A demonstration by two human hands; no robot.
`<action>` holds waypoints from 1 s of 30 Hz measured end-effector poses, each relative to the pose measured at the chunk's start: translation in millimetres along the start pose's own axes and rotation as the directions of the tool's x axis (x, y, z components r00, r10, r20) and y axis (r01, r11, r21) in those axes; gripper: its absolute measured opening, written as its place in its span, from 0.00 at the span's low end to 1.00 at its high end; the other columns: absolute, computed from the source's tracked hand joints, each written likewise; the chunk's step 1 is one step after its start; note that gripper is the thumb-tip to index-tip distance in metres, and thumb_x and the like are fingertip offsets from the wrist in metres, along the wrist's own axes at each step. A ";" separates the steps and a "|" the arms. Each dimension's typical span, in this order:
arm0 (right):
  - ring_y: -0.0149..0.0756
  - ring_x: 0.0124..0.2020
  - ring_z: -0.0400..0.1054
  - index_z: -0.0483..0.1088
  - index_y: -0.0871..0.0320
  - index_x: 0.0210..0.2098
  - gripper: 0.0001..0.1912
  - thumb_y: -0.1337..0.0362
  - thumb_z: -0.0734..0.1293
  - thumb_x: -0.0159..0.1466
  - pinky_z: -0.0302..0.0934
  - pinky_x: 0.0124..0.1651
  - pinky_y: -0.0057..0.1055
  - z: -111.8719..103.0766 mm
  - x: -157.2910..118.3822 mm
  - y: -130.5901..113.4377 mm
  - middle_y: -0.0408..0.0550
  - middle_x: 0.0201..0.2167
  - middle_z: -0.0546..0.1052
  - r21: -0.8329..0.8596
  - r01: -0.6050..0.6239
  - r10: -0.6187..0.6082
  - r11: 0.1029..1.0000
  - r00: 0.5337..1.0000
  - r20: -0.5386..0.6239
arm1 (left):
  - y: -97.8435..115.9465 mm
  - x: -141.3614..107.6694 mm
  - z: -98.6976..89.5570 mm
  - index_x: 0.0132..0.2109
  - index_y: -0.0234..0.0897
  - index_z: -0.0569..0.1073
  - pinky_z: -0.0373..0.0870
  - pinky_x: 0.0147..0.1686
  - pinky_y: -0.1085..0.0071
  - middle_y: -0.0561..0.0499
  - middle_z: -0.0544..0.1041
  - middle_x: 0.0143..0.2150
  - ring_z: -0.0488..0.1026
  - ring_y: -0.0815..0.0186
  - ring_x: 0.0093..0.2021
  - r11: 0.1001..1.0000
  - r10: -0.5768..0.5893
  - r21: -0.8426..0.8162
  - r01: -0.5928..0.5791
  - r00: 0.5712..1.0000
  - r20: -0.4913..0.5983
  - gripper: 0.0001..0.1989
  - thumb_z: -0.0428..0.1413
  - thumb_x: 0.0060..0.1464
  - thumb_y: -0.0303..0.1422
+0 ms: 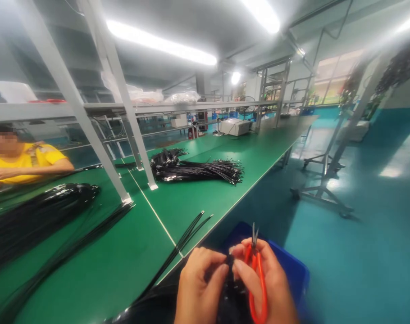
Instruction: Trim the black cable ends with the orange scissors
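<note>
My right hand [269, 279] holds a pair of scissors [261, 288] with red-orange handles; the short metal blades point up and stand slightly apart. Thumb and forefinger of that hand also pinch toward a small dark piece [230, 261], too blurred to name. My left hand [203, 281] is closed with its fingertips on the same dark piece, just left of the right fingertips. Below both hands lies a dark, shiny mass, partly hidden by them. A few black cables [188, 234] with metal tips rest on the green table edge beside my left hand.
Bundles of black cables [198, 172] lie on the green table [151, 252], with more coils [46, 216] at left. Metal shelf posts [113, 99] rise from it. A blue bin [293, 265] stands below the hands. A person in yellow [32, 162] works at far left. Wheeled racks [323, 189] stand right.
</note>
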State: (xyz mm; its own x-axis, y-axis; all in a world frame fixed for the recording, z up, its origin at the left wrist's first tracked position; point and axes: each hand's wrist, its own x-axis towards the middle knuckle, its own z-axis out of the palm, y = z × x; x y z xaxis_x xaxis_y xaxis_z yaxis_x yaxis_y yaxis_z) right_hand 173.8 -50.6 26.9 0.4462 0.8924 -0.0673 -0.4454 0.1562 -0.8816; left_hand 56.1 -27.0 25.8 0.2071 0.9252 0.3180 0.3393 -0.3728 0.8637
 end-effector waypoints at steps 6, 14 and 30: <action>0.34 0.27 0.71 0.69 0.54 0.31 0.15 0.69 0.74 0.44 0.66 0.30 0.28 6.9 6.1 -0.9 0.40 0.24 0.77 -0.082 0.085 -0.078 0.993 0.993 0.088 | -2.9 -2.2 -2.2 0.28 0.37 0.77 0.64 0.28 0.74 0.52 0.73 0.26 0.69 0.65 0.27 0.991 -0.067 -0.110 0.076 0.994 0.086 0.07 0.57 0.52 0.31; 0.28 0.21 0.64 0.67 0.54 0.34 0.16 0.65 0.75 0.48 0.60 0.26 0.25 4.5 10.1 -18.6 0.39 0.25 0.76 0.078 0.016 -0.016 0.997 1.000 0.001 | -1.6 0.6 -5.8 0.26 0.36 0.76 0.64 0.28 0.75 0.53 0.74 0.25 0.70 0.66 0.27 0.927 -0.175 -0.317 0.200 0.979 0.105 0.06 0.60 0.47 0.33; 0.29 0.19 0.67 0.66 0.54 0.32 0.15 0.67 0.74 0.48 0.62 0.24 0.25 10.1 0.5 -10.0 0.39 0.22 0.76 0.060 -0.057 0.055 0.997 0.998 0.025 | 2.4 -2.9 -2.1 0.24 0.37 0.77 0.63 0.26 0.74 0.52 0.73 0.23 0.69 0.65 0.25 0.954 -0.191 -0.225 0.197 0.980 0.051 0.08 0.60 0.47 0.34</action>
State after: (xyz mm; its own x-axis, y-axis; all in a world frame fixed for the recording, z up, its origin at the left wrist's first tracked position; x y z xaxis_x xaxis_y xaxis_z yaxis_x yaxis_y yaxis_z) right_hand 170.6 -47.4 40.4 0.4015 0.9099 -0.1045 -0.5159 0.1304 -0.8467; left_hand 54.4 -30.5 27.8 0.1853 0.9744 0.1272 0.1576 -0.1572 0.9749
